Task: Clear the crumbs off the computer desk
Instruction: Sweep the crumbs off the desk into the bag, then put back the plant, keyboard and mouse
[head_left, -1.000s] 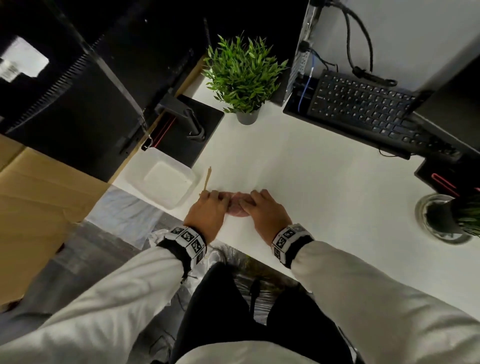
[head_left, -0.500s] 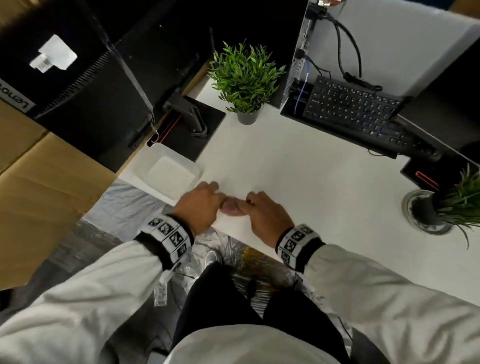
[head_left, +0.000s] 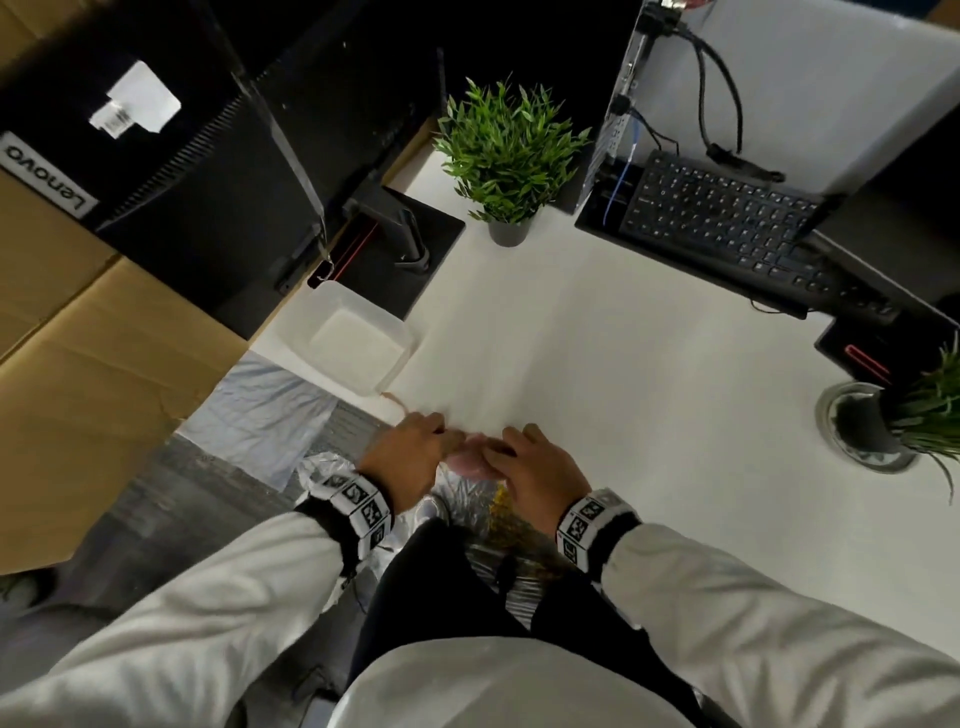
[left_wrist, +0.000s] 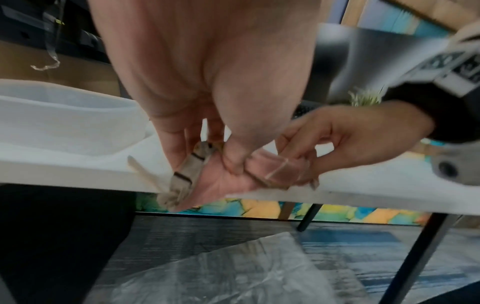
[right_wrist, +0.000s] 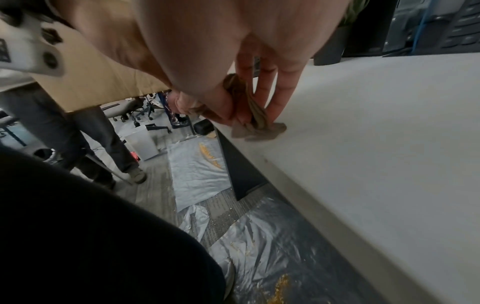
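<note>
Facing "Lenovo" monitor (head_left: 156, 156) label

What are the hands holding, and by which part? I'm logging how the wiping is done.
Both hands pinch one small pinkish-brown cloth at the desk's front edge: left hand one end, right hand the other.

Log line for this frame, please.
left hand: holds cloth | right hand: holds cloth | place: desk near edge | crumbs on floor sheet

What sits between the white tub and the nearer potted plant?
Head view: the black monitor base lies between the white tub and the potted plant, beside bare desk.
</note>
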